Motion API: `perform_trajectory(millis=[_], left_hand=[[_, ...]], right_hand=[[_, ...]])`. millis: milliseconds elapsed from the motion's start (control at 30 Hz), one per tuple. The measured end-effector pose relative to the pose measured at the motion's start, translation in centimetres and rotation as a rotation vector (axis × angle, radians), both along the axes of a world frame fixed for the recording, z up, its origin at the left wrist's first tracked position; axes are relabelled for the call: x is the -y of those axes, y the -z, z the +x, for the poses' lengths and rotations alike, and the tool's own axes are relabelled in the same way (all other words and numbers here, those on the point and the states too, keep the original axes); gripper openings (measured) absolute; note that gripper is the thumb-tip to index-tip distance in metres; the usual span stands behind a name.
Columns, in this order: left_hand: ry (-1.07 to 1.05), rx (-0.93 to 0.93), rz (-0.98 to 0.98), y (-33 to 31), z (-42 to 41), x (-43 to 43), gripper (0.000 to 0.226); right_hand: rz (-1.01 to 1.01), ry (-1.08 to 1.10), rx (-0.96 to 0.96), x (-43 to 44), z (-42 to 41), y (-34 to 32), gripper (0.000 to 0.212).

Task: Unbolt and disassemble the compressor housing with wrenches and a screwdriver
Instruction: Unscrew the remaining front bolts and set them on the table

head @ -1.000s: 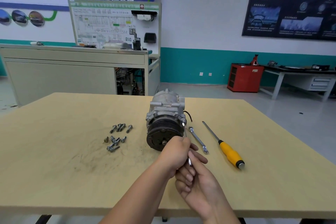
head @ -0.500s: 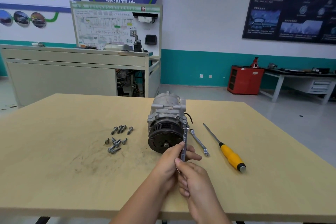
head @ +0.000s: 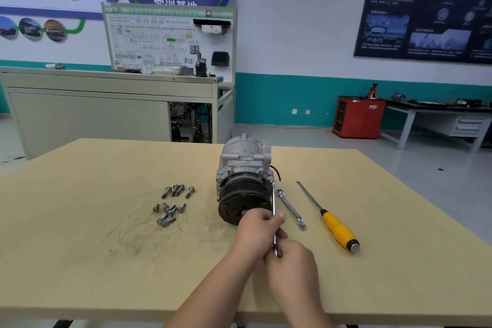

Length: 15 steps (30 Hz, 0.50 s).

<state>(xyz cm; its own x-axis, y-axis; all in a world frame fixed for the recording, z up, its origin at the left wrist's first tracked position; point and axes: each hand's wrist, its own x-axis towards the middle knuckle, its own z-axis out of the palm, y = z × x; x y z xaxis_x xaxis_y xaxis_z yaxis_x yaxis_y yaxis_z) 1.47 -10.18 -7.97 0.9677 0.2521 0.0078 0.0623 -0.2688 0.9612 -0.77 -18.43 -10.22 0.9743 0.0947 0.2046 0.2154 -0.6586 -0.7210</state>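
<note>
The compressor (head: 243,181) sits on the worktop (head: 80,221) just beyond both hands, its black grooved pulley facing the person. The body looks like dull grey cast metal, lumpy and ribbed, so I'd judge it heavy and completely rigid. It should stay put under its own weight, though the round pulley end might rock if levered sideways. The chunky housing behind the pulley looks the safest place to brace it.

A slim, flat, polished wrench (head: 273,202) runs from the hands up to a lug on the housing's right side. Whether its far end is properly seated on a bolt head I can't tell. The left hand (head: 257,234) is curled round the middle of the shaft, and the right hand (head: 292,261) wraps the near end, fingers closed on it. That smooth, thin steel looks slippery and gives little to hold, so a two-handed grip seems sensible.

Just right of the hands lies a second, cranked wrench (head: 291,209). Further right is a screwdriver (head: 338,226) with a bare steel shank and a fat yellow handle. Well left of the hands lie loose bolts (head: 173,202), small and prone to roll.
</note>
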Motion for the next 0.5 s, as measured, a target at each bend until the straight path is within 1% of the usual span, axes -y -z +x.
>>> perform_trajectory(millis=[33,67,100,133,167,267,367,433,500], left_hand=[[-0.047,0.009,0.221,-0.1,0.2,0.3,0.036],[-0.098,0.017,0.407,-0.2,0.4,0.6,0.037],[-0.144,0.021,0.514,-0.2,0.6,0.8,0.038],[-0.169,0.019,0.548,-0.1,0.8,1.0,0.039],[-0.174,0.014,0.540,0.0,0.9,1.1,0.039],[-0.151,0.016,0.414,0.1,1.1,1.0,0.038],[-0.082,0.007,0.205,0.2,1.0,1.0,0.036],[-0.048,0.015,0.050,0.2,1.0,1.1,0.037],[-0.025,0.023,-0.077,0.1,0.9,1.3,0.037]], right_hand=[[-0.094,0.017,0.006,0.1,-0.1,-0.3,0.017],[-0.181,0.024,0.009,0.2,0.0,-0.5,0.021],[-0.238,0.019,0.006,0.3,-0.1,-0.8,0.023],[-0.262,0.014,-0.003,0.6,0.0,-1.0,0.023],[-0.256,0.004,-0.013,0.8,-0.1,-1.1,0.022],[-0.166,-0.113,-0.058,1.9,0.1,-0.8,0.018],[-0.083,-0.207,-0.192,2.9,0.6,-0.5,0.018],[0.050,-0.270,-0.303,3.4,1.0,-0.4,0.021],[0.195,-0.275,-0.358,4.0,1.4,-0.3,0.025]])
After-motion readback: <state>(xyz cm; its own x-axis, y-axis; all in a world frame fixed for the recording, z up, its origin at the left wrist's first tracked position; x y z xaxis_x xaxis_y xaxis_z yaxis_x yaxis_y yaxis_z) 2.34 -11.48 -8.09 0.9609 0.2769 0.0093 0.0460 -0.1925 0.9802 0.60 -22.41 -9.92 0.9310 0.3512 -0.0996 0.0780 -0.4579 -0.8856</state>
